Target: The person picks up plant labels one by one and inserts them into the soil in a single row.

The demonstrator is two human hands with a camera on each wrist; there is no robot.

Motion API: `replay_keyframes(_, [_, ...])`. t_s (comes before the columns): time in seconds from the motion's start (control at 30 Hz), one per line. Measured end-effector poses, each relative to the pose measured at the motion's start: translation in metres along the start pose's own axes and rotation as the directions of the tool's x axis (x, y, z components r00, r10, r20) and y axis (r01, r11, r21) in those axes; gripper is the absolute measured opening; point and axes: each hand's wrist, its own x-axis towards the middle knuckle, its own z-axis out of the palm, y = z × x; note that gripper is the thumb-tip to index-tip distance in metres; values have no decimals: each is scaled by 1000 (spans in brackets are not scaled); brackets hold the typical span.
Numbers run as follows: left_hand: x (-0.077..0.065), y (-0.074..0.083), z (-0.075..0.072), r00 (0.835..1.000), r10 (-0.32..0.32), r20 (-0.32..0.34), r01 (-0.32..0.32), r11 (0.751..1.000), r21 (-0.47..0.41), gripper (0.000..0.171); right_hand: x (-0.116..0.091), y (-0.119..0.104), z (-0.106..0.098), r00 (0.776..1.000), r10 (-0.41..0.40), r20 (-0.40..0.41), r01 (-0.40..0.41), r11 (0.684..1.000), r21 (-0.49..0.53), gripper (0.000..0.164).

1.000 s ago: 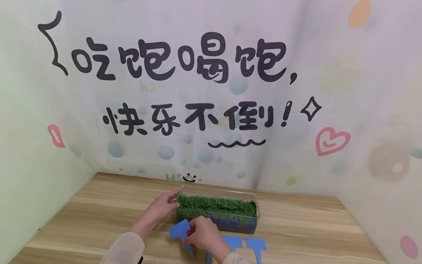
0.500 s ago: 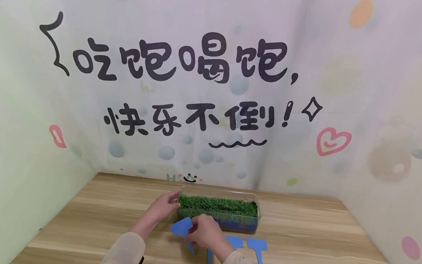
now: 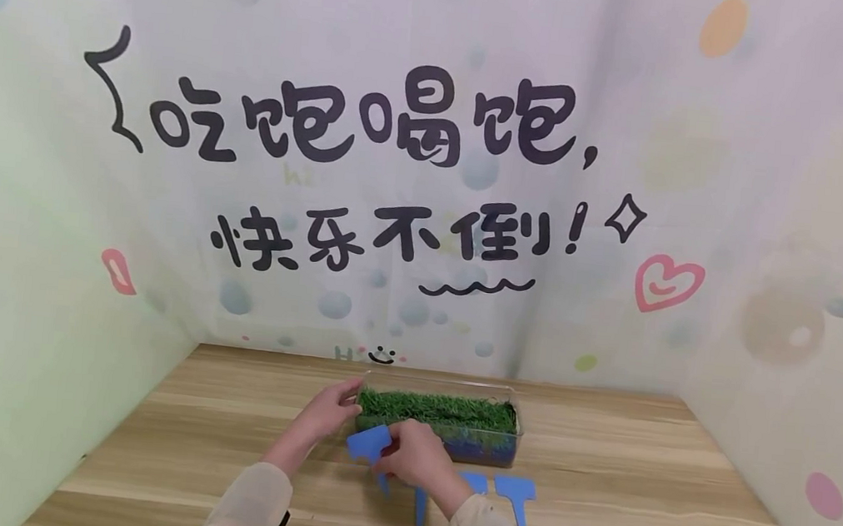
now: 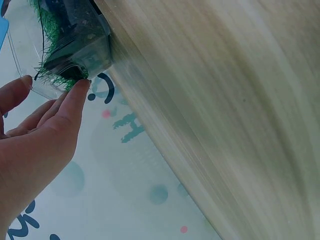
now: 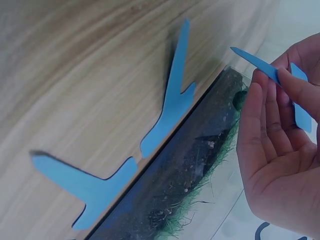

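A clear rectangular box [image 3: 480, 448] stands on the table, with dark soil and green artificial-looking grass [image 3: 439, 409] inside. My left hand [image 3: 333, 410] touches its left end, thumb [image 4: 22, 85] at one side of the rim and nearly straight fingertips [image 4: 82, 87] at the other. In front of the box my right hand [image 3: 415, 455] pinches a blue T-shaped plant label [image 3: 370, 442] between thumb and fingers. The label's pointed stem [image 5: 255, 62] sticks out past the fingertips, and its broad head is partly behind the thumb in the right wrist view.
More blue plant labels lie on the wooden table [image 3: 635, 482] along the box's front, one [image 3: 516, 490] at the right and another [image 3: 420, 513] partly under the right arm. A printed backdrop [image 3: 429, 172] rises behind the table.
My right hand has risen slightly towards the box with the label in its grip. The left hand stays at the box's end.
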Motion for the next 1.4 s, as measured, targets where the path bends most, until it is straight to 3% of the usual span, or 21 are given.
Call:
replay_keyframes(0.67, [1,1,1,1000,2,4,-2,1000,4,52,2,-2,-12,997,-67,-35,69,997,41,8])
replay_keyframes(0.87, [1,1,1,1000,18,-2,-18,1000,19,51,3,-3,-16,996,-68,-56,69,998,13,9])
replay_keyframes(1.13, [0,-1,1,1000,12,-12,-12,1000,15,51,5,-6,-21,996,-61,-70,66,996,63,6])
replay_keyframes(1.4, [0,0,0,1000,0,-10,0,1000,-1,53,11,-7,-28,987,-105,-122,112,993,48,5])
